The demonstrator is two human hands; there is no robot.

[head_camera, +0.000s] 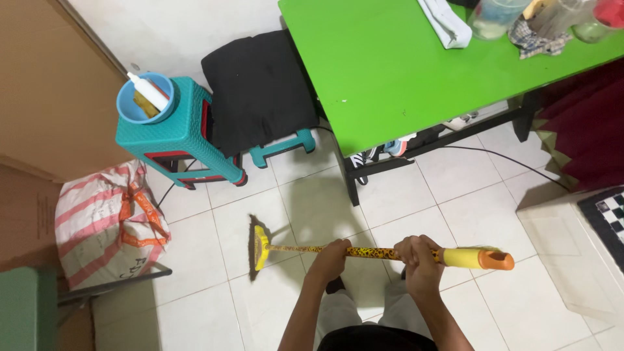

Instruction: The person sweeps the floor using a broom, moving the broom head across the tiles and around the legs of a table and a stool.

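A broom (370, 252) with a yellow-and-black spotted stick, a yellow grip and an orange end cap lies almost level above the white tiled floor (455, 208). Its dark bristle head (255, 248) with a yellow base touches the tiles at the left. My left hand (333, 253) is wrapped around the stick's middle. Closer to the yellow grip, my right hand (419, 253) grips the stick too. My legs show below the hands.
A green table (390, 71) carries cloths and glass jars at its far edge. Left of it stand a black-cushioned seat (260, 91) and a teal plastic stool (175, 133) holding a blue bowl (144, 99). A striped sack (104, 221) lies at left.
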